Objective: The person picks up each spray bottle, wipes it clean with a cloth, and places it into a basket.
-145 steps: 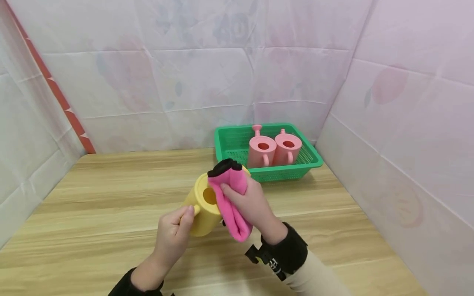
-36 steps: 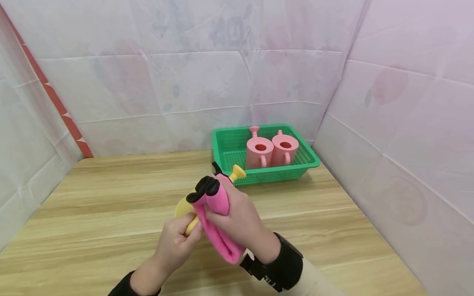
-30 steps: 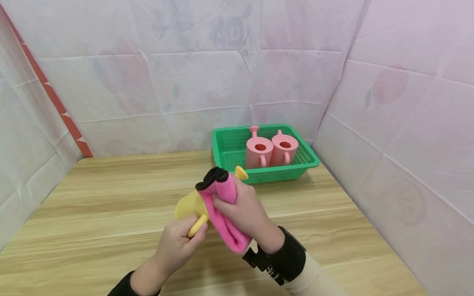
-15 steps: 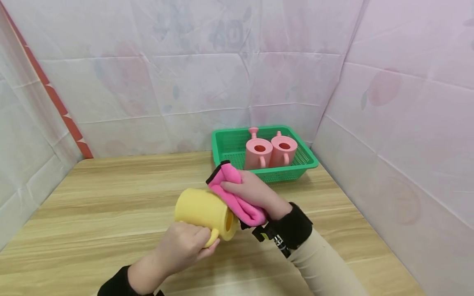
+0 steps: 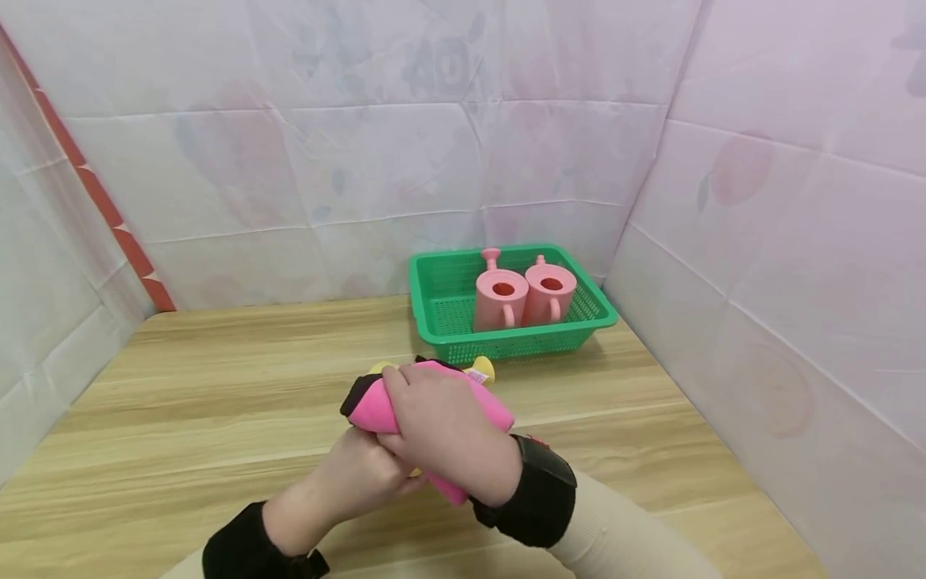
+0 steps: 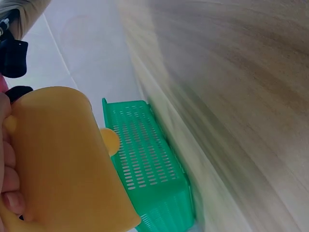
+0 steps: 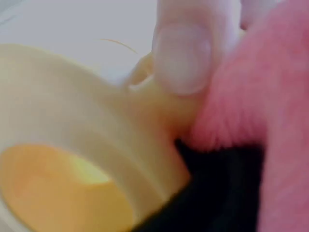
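Above the middle of the wooden table (image 5: 217,378), the right hand (image 5: 441,422) now lies over the top of the yellow watering can (image 6: 63,164), fingers curled around a pink cloth (image 5: 376,410) with a black edge and pressing it onto the can's body. Half a second ago the can lay sideways in full view with the cloth held at its mouth; now the cloth and hand hide nearly all of it from the head camera, and only the spout tip (image 5: 481,371) peeks out toward the green basket (image 5: 506,347). The left hand (image 5: 362,474) grips the can from below, by the handle it seems, its fingers closed on it. Judging by this shift, the wiping has moved from the mouth to the outer wall. Two pink watering cans (image 5: 524,293) stand side by side in the basket, well apart from the hands.
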Demonstrator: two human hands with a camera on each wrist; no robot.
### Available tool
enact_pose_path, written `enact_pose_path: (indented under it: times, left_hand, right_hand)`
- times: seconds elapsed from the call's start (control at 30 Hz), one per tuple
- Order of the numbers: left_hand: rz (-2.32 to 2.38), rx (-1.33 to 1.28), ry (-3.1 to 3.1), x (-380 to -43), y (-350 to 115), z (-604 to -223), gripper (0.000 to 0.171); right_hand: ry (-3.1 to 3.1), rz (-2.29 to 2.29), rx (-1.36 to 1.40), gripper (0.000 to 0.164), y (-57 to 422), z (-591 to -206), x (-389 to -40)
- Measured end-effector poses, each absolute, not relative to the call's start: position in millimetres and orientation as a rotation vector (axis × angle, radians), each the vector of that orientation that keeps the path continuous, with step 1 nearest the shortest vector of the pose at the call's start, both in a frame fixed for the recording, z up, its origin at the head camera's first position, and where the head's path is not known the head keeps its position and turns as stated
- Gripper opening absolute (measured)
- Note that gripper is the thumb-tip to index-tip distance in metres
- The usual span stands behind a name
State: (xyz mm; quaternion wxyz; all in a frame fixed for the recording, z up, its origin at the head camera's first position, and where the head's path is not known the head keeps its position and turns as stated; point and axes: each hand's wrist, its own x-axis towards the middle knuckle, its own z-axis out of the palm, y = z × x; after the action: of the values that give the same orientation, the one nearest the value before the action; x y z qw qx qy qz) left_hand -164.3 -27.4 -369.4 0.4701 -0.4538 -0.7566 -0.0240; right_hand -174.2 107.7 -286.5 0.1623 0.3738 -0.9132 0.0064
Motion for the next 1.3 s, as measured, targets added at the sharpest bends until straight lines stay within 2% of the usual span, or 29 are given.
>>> enact_pose_path:
  times: [0.23, 0.53, 0.67, 0.77, 1.07, 1.3]
  left_hand:
    - [-0.067, -1.130, -1.804, -165.3, -27.4, -365.9, 0.034]
    - [-0.152, -1.179, -1.747, -161.5, -26.8, -355.5, 0.035]
    - [-0.156, -1.168, -1.743, -158.2, -27.9, -350.5, 0.035]
    - [-0.166, -1.168, -1.756, -156.8, -28.7, -349.5, 0.036]
    - [-0.167, -1.185, -1.768, -159.1, -30.7, -353.5, 0.038]
    - [-0.059, -1.161, -1.782, -167.3, -34.3, -361.5, 0.031]
  right_hand:
    - [-2.759, 0.209, 1.017, 0.053, 112.0, -283.2, -182.0]
    - [-2.945, 0.775, 1.061, 0.023, 130.4, -278.6, -219.7]
    - [-3.027, 1.146, 1.037, 0.022, 137.7, -281.6, -243.1]
    - [-3.068, 1.261, 1.000, 0.026, 141.2, -285.5, -253.7]
    - [-3.087, 1.123, 1.090, 0.028, 139.2, -285.5, -243.2]
    - [-2.819, 0.406, 1.177, 0.038, 118.4, -280.7, -198.4]
